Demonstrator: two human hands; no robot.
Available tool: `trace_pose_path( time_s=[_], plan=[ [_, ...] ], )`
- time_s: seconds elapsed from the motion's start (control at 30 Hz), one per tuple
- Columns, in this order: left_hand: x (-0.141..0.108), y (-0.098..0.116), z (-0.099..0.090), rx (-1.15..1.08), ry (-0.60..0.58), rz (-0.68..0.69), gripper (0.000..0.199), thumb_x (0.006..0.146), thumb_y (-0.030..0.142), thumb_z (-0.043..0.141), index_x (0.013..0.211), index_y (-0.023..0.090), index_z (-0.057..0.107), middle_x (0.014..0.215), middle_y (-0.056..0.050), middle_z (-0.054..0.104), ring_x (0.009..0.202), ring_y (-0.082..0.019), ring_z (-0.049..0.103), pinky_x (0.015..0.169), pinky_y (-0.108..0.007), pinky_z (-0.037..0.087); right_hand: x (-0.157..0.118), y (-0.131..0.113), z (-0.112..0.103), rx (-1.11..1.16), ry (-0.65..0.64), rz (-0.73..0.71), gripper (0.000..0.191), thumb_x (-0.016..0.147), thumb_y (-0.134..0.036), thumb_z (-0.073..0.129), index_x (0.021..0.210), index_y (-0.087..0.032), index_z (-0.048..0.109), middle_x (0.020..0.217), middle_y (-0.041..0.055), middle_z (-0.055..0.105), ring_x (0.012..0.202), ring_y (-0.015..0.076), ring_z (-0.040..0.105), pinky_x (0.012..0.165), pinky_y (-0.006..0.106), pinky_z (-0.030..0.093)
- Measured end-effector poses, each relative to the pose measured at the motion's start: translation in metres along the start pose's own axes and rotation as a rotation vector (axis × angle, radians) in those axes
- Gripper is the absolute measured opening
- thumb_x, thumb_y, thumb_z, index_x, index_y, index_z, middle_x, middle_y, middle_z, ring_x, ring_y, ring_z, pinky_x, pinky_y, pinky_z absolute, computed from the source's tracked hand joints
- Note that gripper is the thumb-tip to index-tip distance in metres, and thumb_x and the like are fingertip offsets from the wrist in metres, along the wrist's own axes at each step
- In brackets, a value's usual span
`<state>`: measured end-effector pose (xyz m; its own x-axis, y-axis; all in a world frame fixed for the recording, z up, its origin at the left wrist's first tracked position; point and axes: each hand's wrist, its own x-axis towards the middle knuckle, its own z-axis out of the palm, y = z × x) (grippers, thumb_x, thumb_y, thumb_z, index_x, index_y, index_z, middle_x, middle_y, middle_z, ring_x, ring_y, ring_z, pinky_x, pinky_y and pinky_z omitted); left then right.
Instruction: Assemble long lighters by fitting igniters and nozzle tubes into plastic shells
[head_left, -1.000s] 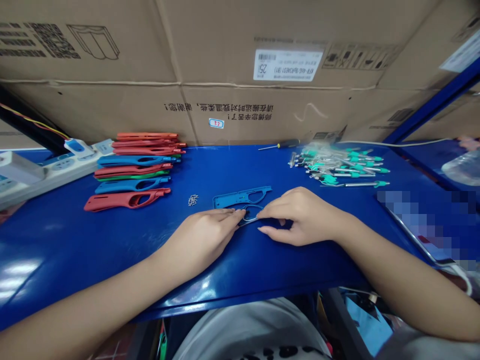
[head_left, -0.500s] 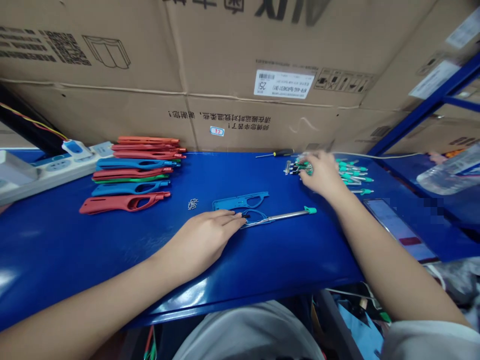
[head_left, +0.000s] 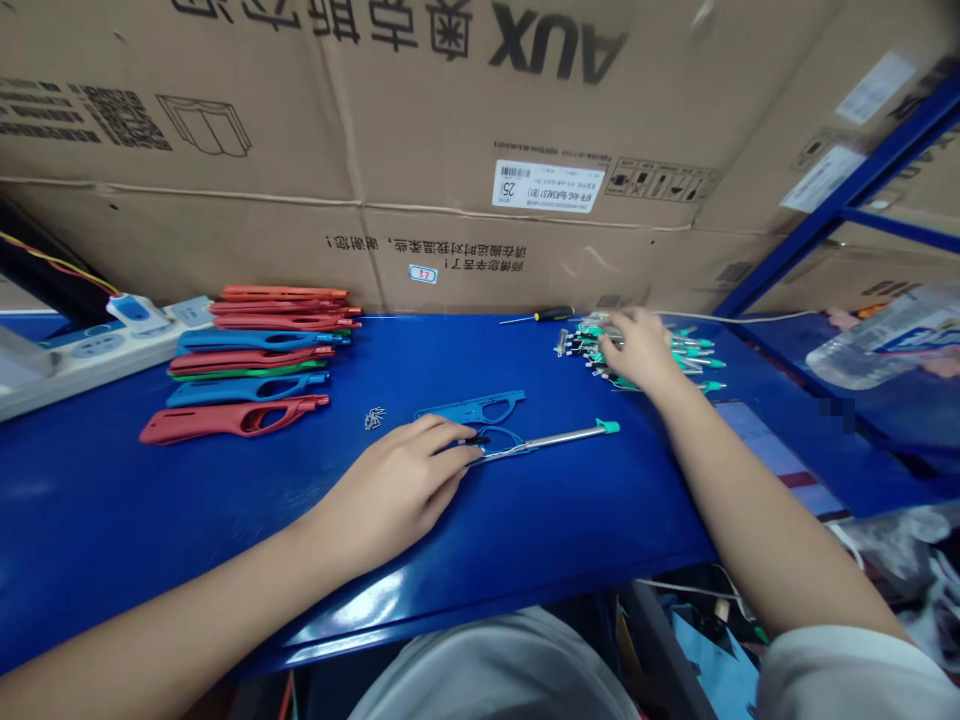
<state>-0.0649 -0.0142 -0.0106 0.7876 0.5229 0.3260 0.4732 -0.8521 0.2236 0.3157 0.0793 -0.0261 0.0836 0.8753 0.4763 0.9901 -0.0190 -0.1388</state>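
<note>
My left hand (head_left: 409,475) is closed over the handle end of a blue half-shell with a black part in it. From that shell a metal tube (head_left: 562,438) with a green tip points right. Just behind lies another blue half-shell (head_left: 469,408). My right hand (head_left: 636,348) reaches into a pile of green-tipped metal tubes with wires (head_left: 694,350), its thumb and fingers bent over the pile's left part; what it touches is too small to tell. Small screws (head_left: 374,418) lie left of the blue shells.
Red, blue and green lighter-shaped casings (head_left: 232,418) lie stacked at the left, beside a white power strip (head_left: 97,345). A screwdriver (head_left: 551,314) lies by the cardboard wall (head_left: 420,120). A phone (head_left: 780,460) is right of my right forearm; a plastic bottle (head_left: 862,350) is beyond.
The view has shifted slightly, so most things appear a little lower and further left. Both hands stay at the same places, the left on the blue shell, the right at the pile.
</note>
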Motion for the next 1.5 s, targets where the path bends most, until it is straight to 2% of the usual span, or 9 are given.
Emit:
trace_pose_path(
  time_s=[0.27, 0.47, 0.77, 0.97, 1.03, 1.1, 1.23, 1.5],
  plan=[
    [0.001, -0.003, -0.002, -0.001, 0.023, -0.021, 0.025, 0.100, 0.018, 0.051, 0.112, 0.021, 0.072, 0.123, -0.008, 0.069, 0.112, -0.027, 0.063, 0.092, -0.045, 0.056, 0.003, 0.000, 0.004, 0.092, 0.046, -0.015, 0.011, 0.084, -0.028, 0.056, 0.093, -0.022, 0.058, 0.121, 0.0207, 0.060, 0.113, 0.0379, 0.053, 0.095, 0.058, 0.043],
    [0.001, -0.003, 0.000, -0.034, 0.013, -0.013, 0.025, 0.100, 0.016, 0.050, 0.111, 0.020, 0.072, 0.120, -0.008, 0.069, 0.110, -0.026, 0.063, 0.092, -0.044, 0.055, 0.002, -0.002, 0.010, 0.138, 0.049, -0.022, 0.026, 0.080, -0.022, 0.052, 0.103, -0.022, 0.064, 0.127, 0.0176, 0.059, 0.117, 0.0383, 0.053, 0.096, 0.060, 0.044],
    [0.002, -0.003, 0.000, -0.049, 0.012, -0.016, 0.026, 0.100, 0.017, 0.049, 0.109, 0.020, 0.073, 0.120, -0.008, 0.069, 0.109, -0.026, 0.063, 0.092, -0.045, 0.055, 0.006, -0.004, 0.012, 0.217, 0.007, 0.025, 0.012, 0.082, -0.019, 0.048, 0.083, -0.021, 0.060, 0.113, 0.0172, 0.064, 0.113, 0.0360, 0.056, 0.097, 0.057, 0.046],
    [0.002, -0.003, 0.000, -0.056, 0.016, -0.017, 0.026, 0.100, 0.017, 0.049, 0.109, 0.020, 0.073, 0.119, -0.009, 0.070, 0.108, -0.026, 0.064, 0.092, -0.045, 0.056, 0.008, -0.001, 0.014, 0.209, 0.018, 0.056, 0.021, 0.089, -0.034, 0.048, 0.072, -0.022, 0.054, 0.112, 0.0171, 0.065, 0.115, 0.0380, 0.057, 0.097, 0.060, 0.045],
    [0.002, -0.003, 0.000, -0.058, 0.017, -0.016, 0.026, 0.100, 0.017, 0.049, 0.109, 0.020, 0.073, 0.118, -0.009, 0.070, 0.108, -0.026, 0.064, 0.092, -0.045, 0.056, 0.008, 0.000, 0.016, 0.200, 0.017, 0.066, 0.018, 0.086, -0.034, 0.051, 0.074, -0.022, 0.056, 0.112, 0.0173, 0.065, 0.115, 0.0378, 0.057, 0.096, 0.060, 0.046],
    [0.002, -0.003, 0.000, -0.057, 0.021, -0.018, 0.026, 0.099, 0.017, 0.050, 0.108, 0.020, 0.073, 0.118, -0.009, 0.070, 0.108, -0.026, 0.064, 0.092, -0.045, 0.056, 0.008, 0.002, 0.017, 0.194, 0.021, 0.070, 0.009, 0.082, -0.029, 0.055, 0.084, -0.021, 0.061, 0.115, 0.0175, 0.064, 0.116, 0.0378, 0.057, 0.096, 0.059, 0.047],
    [0.002, -0.003, 0.001, -0.055, 0.021, -0.019, 0.025, 0.099, 0.017, 0.050, 0.108, 0.020, 0.074, 0.118, -0.009, 0.070, 0.108, -0.026, 0.065, 0.091, -0.045, 0.056, 0.007, 0.003, 0.020, 0.193, 0.022, 0.068, 0.029, 0.076, -0.024, 0.057, 0.104, -0.021, 0.066, 0.125, 0.0169, 0.061, 0.121, 0.0388, 0.055, 0.098, 0.060, 0.046],
    [0.001, -0.003, 0.001, -0.069, 0.009, -0.025, 0.026, 0.100, 0.017, 0.048, 0.109, 0.020, 0.073, 0.120, -0.009, 0.069, 0.110, -0.026, 0.063, 0.093, -0.045, 0.055, 0.009, 0.003, 0.021, 0.174, 0.002, 0.121, 0.018, 0.073, -0.025, 0.059, 0.087, -0.022, 0.068, 0.116, 0.0153, 0.065, 0.116, 0.0376, 0.058, 0.097, 0.057, 0.049]
  ],
)
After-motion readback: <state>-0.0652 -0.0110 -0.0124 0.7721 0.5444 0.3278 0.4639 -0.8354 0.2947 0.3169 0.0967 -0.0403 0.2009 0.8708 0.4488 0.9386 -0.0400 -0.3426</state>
